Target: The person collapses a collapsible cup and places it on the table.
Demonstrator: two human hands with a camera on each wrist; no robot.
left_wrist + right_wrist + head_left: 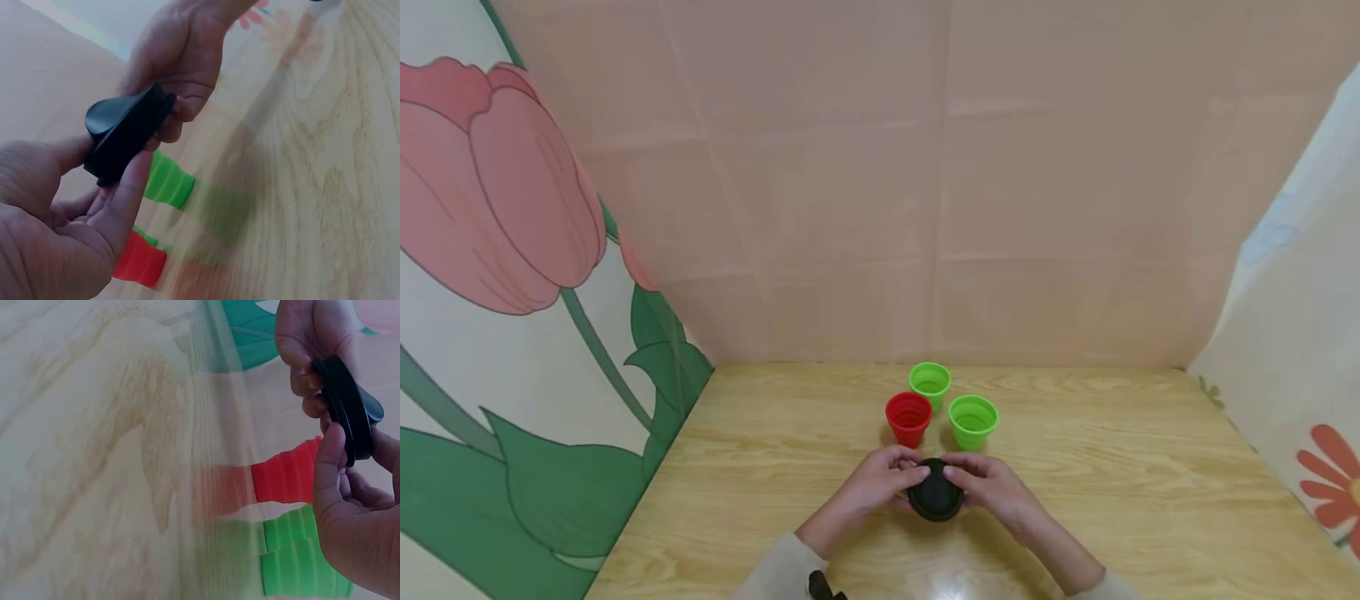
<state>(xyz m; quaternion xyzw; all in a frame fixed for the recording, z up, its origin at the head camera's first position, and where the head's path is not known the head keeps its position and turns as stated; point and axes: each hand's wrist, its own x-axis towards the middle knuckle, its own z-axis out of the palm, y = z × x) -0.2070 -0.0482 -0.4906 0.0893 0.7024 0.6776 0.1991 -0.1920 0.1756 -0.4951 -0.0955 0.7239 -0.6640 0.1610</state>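
Between both hands is a flat, round black piece (936,492) with a stepped rim; its exact kind is unclear. A rounded part juts from one face of the black piece (125,134) in the left wrist view. My left hand (880,483) pinches its left edge between thumb and fingers, and my right hand (995,489) pinches the opposite edge. It is held above the table, tilted. Just beyond the hands stand a ridged red cup (908,418) and a green cup (973,422), both upright. Another green cup (930,383) stands behind them.
The light wood-grain table (760,467) runs back to a plain beige cloth wall (850,208). A panel with a pink tulip (512,192) borders the left side, and a pale panel with a red flower (1330,483) borders the right.
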